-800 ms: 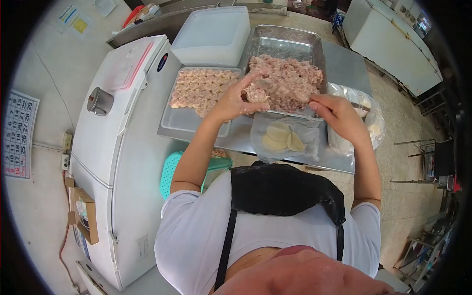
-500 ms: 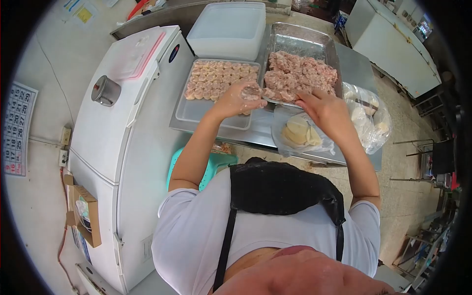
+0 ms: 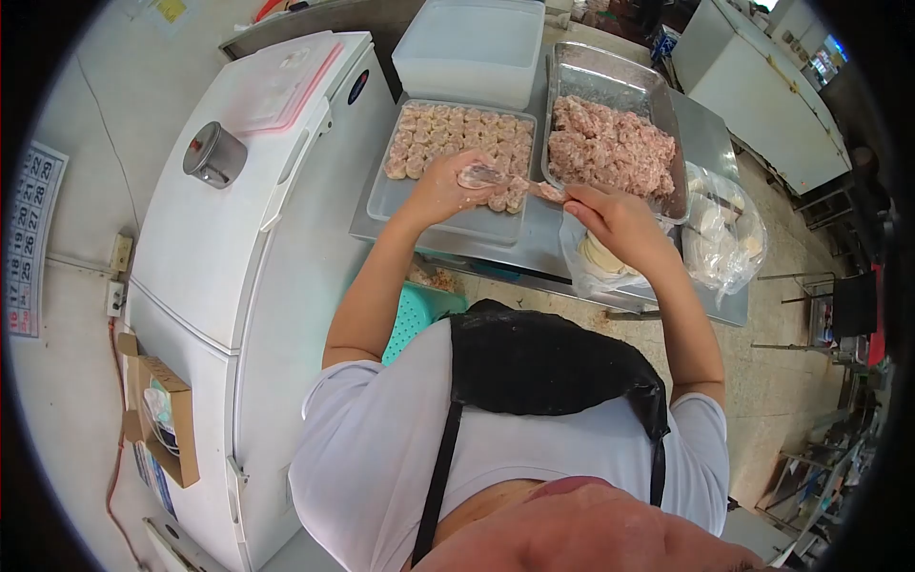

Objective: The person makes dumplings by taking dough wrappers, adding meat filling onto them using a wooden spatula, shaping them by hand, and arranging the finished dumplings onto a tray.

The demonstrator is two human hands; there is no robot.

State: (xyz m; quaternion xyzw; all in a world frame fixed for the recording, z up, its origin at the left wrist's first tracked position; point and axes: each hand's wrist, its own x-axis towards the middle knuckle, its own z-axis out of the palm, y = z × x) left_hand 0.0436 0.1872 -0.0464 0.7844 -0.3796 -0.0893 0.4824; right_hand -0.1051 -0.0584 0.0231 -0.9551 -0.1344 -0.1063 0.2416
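My left hand (image 3: 446, 195) is curled round a pale, thin dumpling wrapper (image 3: 481, 176), partly hidden by the fingers, over the front of the dumpling tray. My right hand (image 3: 615, 221) grips a thin spreading tool, mostly hidden, with a lump of minced meat (image 3: 548, 192) on its end, pointing at my left hand. Several rows of filled dumplings (image 3: 457, 132) sit in the clear plastic tray (image 3: 457, 223). To the right, a metal pan (image 3: 600, 59) holds a heap of minced meat (image 3: 610, 143). Below it, round wrappers (image 3: 599, 255) lie in a plastic bag.
A stack of lidded plastic boxes (image 3: 467, 48) stands behind the dumpling tray. Another plastic bag (image 3: 724, 229) with pale contents lies at the table's right. A white fridge (image 3: 276, 181) with a metal pot (image 3: 214, 155) on it flanks the left. A green basket (image 3: 419, 315) sits below.
My right hand has drawn back from the pan's front edge, bringing minced meat on the tool towards my left hand. My left hand stays over the tray. The whole view has shifted slightly.
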